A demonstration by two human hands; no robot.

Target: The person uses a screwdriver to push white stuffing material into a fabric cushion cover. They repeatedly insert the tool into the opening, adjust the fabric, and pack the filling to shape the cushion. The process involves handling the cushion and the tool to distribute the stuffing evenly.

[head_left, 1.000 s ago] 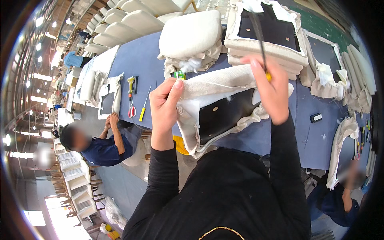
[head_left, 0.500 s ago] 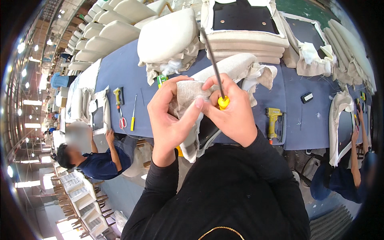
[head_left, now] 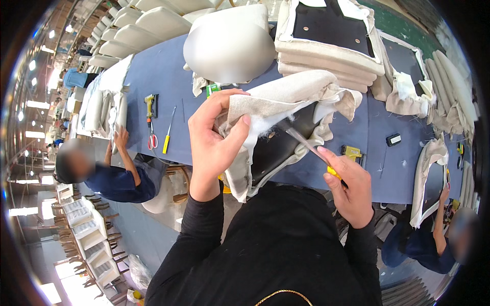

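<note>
Between my hands a beige upholstered seat cushion [head_left: 301,84] is tilted up, its black underside board [head_left: 268,155] facing me. My left hand [head_left: 217,140] pinches the cushion's loose fabric edge, thumb on top and fingers behind. White wadding [head_left: 263,127] pokes out beside the thumb, under the fabric. In my right hand [head_left: 352,191] is a screwdriver [head_left: 304,142] with a yellow handle and a long metal shaft. The shaft slants up and left across the board, its tip end at the wadding and fabric fold; whether the tip is inside cannot be made out.
A staple gun [head_left: 351,152] lies right of the cushion, near a small black box [head_left: 393,139]. Left on the blue table are another staple gun [head_left: 151,106], scissors [head_left: 152,142] and a yellow-handled screwdriver [head_left: 166,144]. Stacked cushions [head_left: 329,62] stand behind. Co-workers sit left [head_left: 120,176] and right [head_left: 421,245].
My right hand has moved away from the fabric, down and right. The screwdriver has swung from pointing upward to lying across the board toward the wadding. My left hand keeps its pinch.
</note>
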